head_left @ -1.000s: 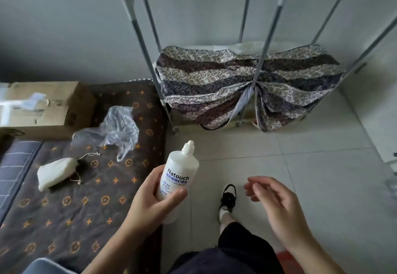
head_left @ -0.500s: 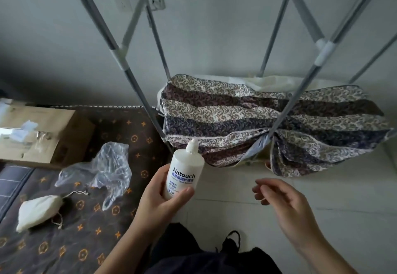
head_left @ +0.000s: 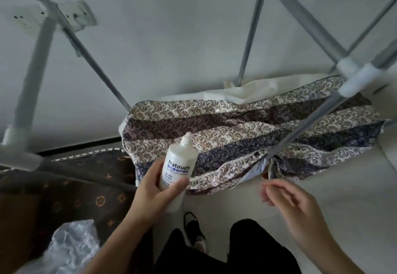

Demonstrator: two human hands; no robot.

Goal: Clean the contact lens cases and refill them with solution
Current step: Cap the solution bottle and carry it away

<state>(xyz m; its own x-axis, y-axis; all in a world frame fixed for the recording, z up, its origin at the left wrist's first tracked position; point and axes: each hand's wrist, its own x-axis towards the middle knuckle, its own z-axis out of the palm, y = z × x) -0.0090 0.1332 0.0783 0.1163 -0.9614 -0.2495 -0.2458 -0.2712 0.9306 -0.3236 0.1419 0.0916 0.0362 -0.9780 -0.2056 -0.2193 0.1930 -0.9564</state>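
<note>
A white bottle of lens solution point(head_left: 179, 162) labelled "Natouch" stands upright in my left hand point(head_left: 150, 192), its capped nozzle pointing up. My fingers wrap its lower half and the thumb presses the front. My right hand point(head_left: 294, 209) hovers to the right of the bottle, empty, fingers loosely curled and apart. No contact lens case is in view.
A metal drying rack point(head_left: 300, 127) with grey poles stands ahead, a patterned striped cloth point(head_left: 247, 132) draped over it. A dark patterned mattress point(head_left: 86, 187) lies at left with a crumpled clear plastic bag point(head_left: 71, 245). Wall sockets point(head_left: 71, 16) sit upper left. Pale tiled floor point(head_left: 354, 187) at right.
The view has tilted upward and moved closer to the rack; the cardboard box and white pouch have left the frame. Both hands keep nearly the same pose, the bottle still held.
</note>
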